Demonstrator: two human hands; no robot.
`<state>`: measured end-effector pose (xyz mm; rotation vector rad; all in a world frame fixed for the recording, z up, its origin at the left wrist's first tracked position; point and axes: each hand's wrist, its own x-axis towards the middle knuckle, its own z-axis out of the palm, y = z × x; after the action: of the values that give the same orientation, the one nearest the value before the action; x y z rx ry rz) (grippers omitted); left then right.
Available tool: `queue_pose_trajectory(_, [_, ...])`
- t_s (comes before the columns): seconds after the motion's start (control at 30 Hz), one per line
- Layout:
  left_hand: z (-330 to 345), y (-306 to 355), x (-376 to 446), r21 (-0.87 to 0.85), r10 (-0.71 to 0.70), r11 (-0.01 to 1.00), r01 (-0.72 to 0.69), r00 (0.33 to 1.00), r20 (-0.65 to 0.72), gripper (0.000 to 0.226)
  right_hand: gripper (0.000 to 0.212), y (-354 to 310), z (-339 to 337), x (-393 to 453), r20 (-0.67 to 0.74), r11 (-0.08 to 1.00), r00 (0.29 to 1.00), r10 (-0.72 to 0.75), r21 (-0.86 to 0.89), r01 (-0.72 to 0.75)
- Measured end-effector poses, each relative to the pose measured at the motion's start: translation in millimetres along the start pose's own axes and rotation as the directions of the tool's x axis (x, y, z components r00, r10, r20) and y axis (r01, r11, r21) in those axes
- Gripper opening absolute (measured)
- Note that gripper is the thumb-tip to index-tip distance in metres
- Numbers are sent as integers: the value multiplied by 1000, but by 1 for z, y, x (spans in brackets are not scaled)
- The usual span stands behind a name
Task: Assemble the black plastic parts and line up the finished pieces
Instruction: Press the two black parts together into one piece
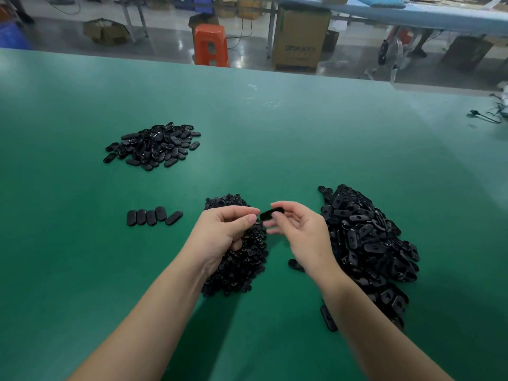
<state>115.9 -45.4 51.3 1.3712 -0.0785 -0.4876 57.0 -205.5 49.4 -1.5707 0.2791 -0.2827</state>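
My right hand (pixel 299 229) pinches a black oval plastic part (pixel 270 213) between thumb and fingers, just above the green table (pixel 275 133). My left hand (pixel 225 229) is curled over a heap of small black round parts (pixel 242 265), its fingertips close to the oval part; what it holds is hidden. A large heap of black oval shells (pixel 368 243) lies to the right of my right hand. A short row of finished oval pieces (pixel 152 217) lies to the left, its last piece askew. A further pile of black oval pieces (pixel 155 145) sits at the far left.
A loose oval part (pixel 328 317) lies beside my right forearm and another (pixel 295 265) under my right wrist. Black cables (pixel 486 115) lie at the table's right edge. Beyond the far edge stand an orange stool (pixel 210 45) and a cardboard box (pixel 299 37).
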Motion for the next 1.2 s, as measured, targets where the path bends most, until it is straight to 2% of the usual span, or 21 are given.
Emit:
queue_pose_trajectory(0.07, [2,-1,-1,-30,-5,1000,4,999,-39,8,11,1,-1,-1,-33,986,997,73,149,-68])
queue_pose_trajectory(0.13, [3,-1,-2,-107,-45,994,38,997,-65,7,9,1,-1,-4,-56,969,992,113,226,-98])
queue_pose_trajectory(0.27, [7,-4,-2,-205,-91,976,76,994,-67,7,15,4,-3,-9,-83,980,992,96,180,-80])
queue_pose_trajectory(0.47, [11,-6,-5,-206,-63,977,52,997,-47,5,17,2,0,-15,0,947,998,66,314,-62])
queue_pose_trajectory(0.63, [13,-2,-10,-215,-30,976,29,1000,-3,7,16,-2,1,-18,-62,950,998,26,313,-5])
queue_pose_trajectory(0.77, [17,0,-12,-218,-2,976,0,1000,-10,8,24,-5,5,-21,-39,949,998,40,314,-25])
queue_pose_trajectory(1.03, [18,2,-13,-210,-3,978,-5,999,-39,6,11,-1,2,-26,79,944,993,93,309,-113])
queue_pose_trajectory(1.2, [19,1,-14,-186,-12,983,2,999,-51,6,16,3,2,-26,99,927,987,129,342,-155])
